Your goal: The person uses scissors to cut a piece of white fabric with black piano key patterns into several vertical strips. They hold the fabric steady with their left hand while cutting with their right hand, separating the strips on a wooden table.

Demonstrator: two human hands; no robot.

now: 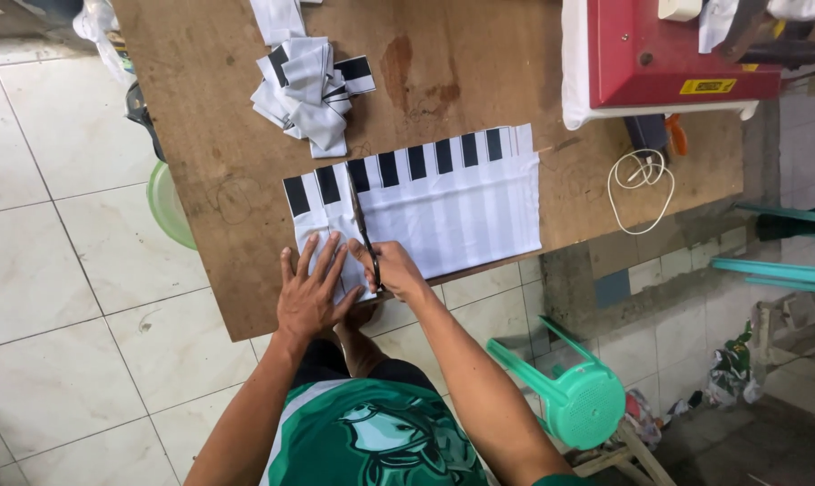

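A white fabric sheet (452,211) with a row of black rectangles along its far edge lies on the brown wooden table (245,117). My left hand (313,288) presses flat on the sheet's left strips, fingers spread. My right hand (394,268) grips scissors (364,229), whose blades point away from me along a line between two strips. A pile of cut white and black strips (308,85) rests further back on the table.
A red machine on a white base (678,54) stands at the table's back right, with a coiled white cable (640,175) beside it. A green plastic stool (574,391) lies tipped on the tiled floor. A green bowl (169,207) peeks from under the table's left edge.
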